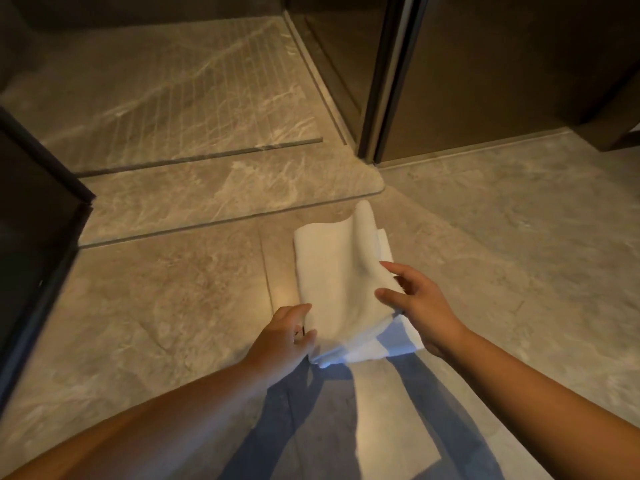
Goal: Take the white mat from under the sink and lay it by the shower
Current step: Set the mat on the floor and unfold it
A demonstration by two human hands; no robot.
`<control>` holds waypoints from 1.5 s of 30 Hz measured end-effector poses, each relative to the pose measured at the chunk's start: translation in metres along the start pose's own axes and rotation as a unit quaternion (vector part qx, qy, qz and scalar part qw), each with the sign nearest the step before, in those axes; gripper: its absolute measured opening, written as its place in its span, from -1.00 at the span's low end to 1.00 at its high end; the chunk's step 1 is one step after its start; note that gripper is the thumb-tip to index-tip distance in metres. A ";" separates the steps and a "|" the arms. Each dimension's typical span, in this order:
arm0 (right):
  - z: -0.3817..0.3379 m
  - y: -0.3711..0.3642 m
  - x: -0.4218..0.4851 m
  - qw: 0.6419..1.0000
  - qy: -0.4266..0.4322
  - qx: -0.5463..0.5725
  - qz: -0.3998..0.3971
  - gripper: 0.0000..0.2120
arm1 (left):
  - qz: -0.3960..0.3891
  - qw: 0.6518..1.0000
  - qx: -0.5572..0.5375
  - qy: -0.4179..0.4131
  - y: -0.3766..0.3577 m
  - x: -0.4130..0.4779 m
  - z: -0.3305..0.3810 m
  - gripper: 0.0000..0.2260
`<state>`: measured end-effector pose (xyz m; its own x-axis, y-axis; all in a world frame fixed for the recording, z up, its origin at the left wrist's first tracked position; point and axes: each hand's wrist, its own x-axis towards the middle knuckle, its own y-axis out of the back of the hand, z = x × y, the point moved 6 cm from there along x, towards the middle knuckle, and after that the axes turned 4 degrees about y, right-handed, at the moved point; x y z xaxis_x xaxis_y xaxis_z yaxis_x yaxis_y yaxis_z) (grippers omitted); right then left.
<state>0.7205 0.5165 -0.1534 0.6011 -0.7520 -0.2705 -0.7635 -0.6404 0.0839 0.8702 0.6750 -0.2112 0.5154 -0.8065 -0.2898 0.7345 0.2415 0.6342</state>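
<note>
Seemingly about to be unfolded, the white mat [336, 271] hangs folded above the floor [156, 306] by the shower threshold [207, 199], left hand [284, 337] pinching a corner, right hand [422, 306] spread-fingered over its edge, grip unclear.

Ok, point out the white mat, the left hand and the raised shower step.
white mat [334, 268], head view, on its folded top face.
left hand [282, 339], head view, on the back of the hand.
shower step [207, 199], head view, on its bare marble top.
</note>
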 end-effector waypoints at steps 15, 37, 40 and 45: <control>-0.009 -0.213 -0.028 0.938 0.071 -0.175 -0.291 -0.67 | 0.164 0.954 -0.137 0.210 0.091 -0.075 -0.113 -0.74; 0.069 0.053 -0.009 0.952 -0.104 -0.271 0.097 -0.65 | 0.020 0.994 0.106 0.013 0.069 0.020 -0.059 -0.74; 0.074 0.058 -0.017 0.958 -0.138 -0.241 0.065 -0.68 | -0.006 0.991 0.135 0.010 0.038 0.010 -0.065 -0.67; 0.085 0.047 -0.027 0.943 -0.174 -0.283 -0.009 -0.74 | -0.021 0.994 0.109 0.024 0.039 0.011 -0.073 -0.71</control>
<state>0.6477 0.5201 -0.2238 0.4238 -0.7068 -0.5663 -0.4457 -0.7071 0.5490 0.9368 0.7150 -0.2419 0.5109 -0.7855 -0.3493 0.6447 0.0813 0.7601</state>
